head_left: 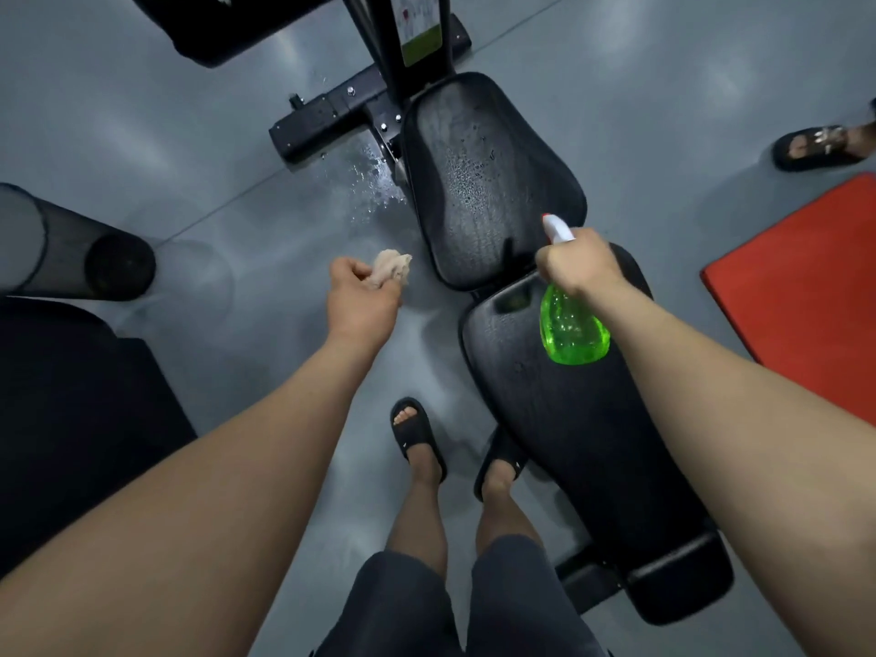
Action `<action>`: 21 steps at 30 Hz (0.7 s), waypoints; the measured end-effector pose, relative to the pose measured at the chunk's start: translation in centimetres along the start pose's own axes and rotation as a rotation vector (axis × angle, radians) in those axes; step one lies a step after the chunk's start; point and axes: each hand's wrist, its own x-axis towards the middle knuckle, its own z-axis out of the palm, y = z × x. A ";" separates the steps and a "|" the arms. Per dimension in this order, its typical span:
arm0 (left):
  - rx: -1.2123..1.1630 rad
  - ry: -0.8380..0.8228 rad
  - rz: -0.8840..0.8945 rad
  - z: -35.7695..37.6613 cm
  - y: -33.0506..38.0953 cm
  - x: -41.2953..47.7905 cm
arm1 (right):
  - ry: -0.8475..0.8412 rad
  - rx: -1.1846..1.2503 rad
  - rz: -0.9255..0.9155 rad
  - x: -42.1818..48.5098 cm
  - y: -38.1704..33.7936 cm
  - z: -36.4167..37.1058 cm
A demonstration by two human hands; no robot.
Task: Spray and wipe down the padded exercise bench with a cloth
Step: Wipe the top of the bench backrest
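Right hand (576, 263) grips the neck of one green spray bottle (573, 329), held over the far end of the near bench pad (592, 443). Left hand (362, 296) clutches one crumpled cloth (391, 267) above open grey floor (237, 230) left of the pads. Two black pads, end to end. Far bench pad (488, 182) beaded with droplets. Red mat (806, 286) lies to the right. Frame label (419, 35): text illegible.
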 end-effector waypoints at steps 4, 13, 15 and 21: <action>-0.092 -0.018 -0.026 0.9 -1.2 -1.9 | -0.148 -0.089 -0.108 -0.9 0.8 2.3; -0.124 0.022 -0.064 1.0 -1.8 -3.9 | -0.044 -0.099 -0.138 -0.5 -0.7 1.6; -0.141 0.030 -0.045 0.9 -1.4 -4.2 | -0.044 -0.038 -0.178 0.2 -1.8 1.1; -0.202 0.000 -0.021 0.9 -0.4 -3.9 | 0.041 -0.035 -0.204 2.4 -4.5 0.3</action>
